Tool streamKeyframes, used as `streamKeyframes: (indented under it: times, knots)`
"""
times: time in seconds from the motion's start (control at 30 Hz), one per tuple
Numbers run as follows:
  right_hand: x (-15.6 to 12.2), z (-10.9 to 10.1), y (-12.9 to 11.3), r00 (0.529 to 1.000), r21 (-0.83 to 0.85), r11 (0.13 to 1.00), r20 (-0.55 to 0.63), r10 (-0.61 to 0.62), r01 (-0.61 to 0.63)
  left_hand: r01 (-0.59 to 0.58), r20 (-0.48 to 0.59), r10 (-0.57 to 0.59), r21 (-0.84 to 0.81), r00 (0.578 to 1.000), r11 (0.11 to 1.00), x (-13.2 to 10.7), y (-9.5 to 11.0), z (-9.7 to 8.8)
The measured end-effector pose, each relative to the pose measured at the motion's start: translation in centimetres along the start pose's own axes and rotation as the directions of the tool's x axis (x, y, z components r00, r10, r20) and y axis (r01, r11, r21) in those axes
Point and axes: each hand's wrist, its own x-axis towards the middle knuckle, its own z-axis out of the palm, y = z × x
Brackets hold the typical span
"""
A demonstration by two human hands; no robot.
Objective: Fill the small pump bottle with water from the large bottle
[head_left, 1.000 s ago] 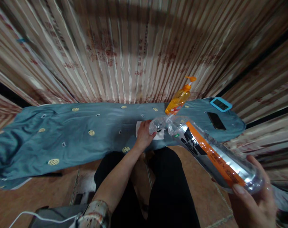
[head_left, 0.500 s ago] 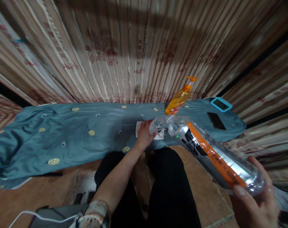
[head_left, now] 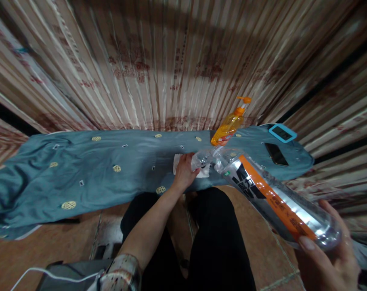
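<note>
My right hand (head_left: 330,250) is wrapped around the base of a large clear plastic bottle (head_left: 274,198) with an orange, silver and black label. The bottle is tilted, its neck pointing down and left. At its mouth lies the neck of a small clear plastic bottle (head_left: 201,159); whether the two mouths touch, I cannot tell. My left hand (head_left: 185,171) is closed around the small bottle's other end, low over a white tissue (head_left: 204,172) on the cloth. Just behind the bottle necks stands an orange pump bottle (head_left: 227,128) of yellow-orange liquid.
A blue-green patterned cloth (head_left: 89,173) covers the long narrow table. Toward its right end lie a dark phone (head_left: 275,154) and a blue-framed digital timer (head_left: 282,133). Pleated curtains (head_left: 153,81) hang behind and at both sides. A white cable (head_left: 59,278) runs at lower left.
The large bottle has shifted very slightly right and turned a little in my right hand. My left hand and the small bottle keep nearly the same place.
</note>
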Motion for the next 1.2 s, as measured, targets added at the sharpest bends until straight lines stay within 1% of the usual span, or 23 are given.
streamKeyframes:
  times: [0.1, 0.3, 0.5, 0.67, 0.8, 0.97, 1.07, 1.2]
  knots:
    - [0.0, 0.1, -0.3, 0.999, 0.098, 0.994, -0.012, 0.052, -0.051, -0.004, -0.001, 0.004, 0.004, 1.0, 1.0, 0.0, 0.0, 0.0]
    - [0.0, 0.0, -0.9, 0.997, 0.092, 0.993, -0.008, 0.073, -0.072, 0.002, 0.005, -0.002, 0.015, 1.0, 1.0, -0.1, 0.0, 0.0]
    - [0.0, 0.1, -1.0, 0.999, 0.083, 0.995, -0.016, 0.051, -0.05, -0.006, -0.002, 0.006, 0.023, 1.0, 1.0, -0.1, 0.1, 0.0]
    - [-0.1, 0.2, -1.4, 0.998, 0.079, 0.995, -0.02, 0.062, -0.061, -0.013, 0.003, 0.013, 0.018, 1.0, 1.0, -0.1, 0.0, 0.0]
    - [0.0, 0.1, -1.4, 0.999, 0.046, 0.998, -0.014, 0.052, -0.052, -0.011, 0.0, 0.011, 0.009, 1.0, 1.0, -0.1, 0.1, -0.1]
    - [0.1, 0.0, -1.3, 0.997, 0.067, 0.995, -0.017, 0.075, -0.074, -0.02, 0.0, 0.02, 0.014, 1.0, 1.0, 0.0, 0.0, 0.0]
    - [0.1, -0.1, -1.2, 0.996, 0.038, 0.996, -0.03, 0.078, -0.077, -0.023, -0.004, 0.023, 0.021, 1.0, 1.0, 0.0, -0.1, 0.2]
    - [0.1, -0.1, -1.2, 0.997, 0.043, 0.996, -0.023, 0.079, -0.078, -0.028, -0.01, 0.029, 0.03, 1.0, 0.999, -0.1, -0.4, 0.4]
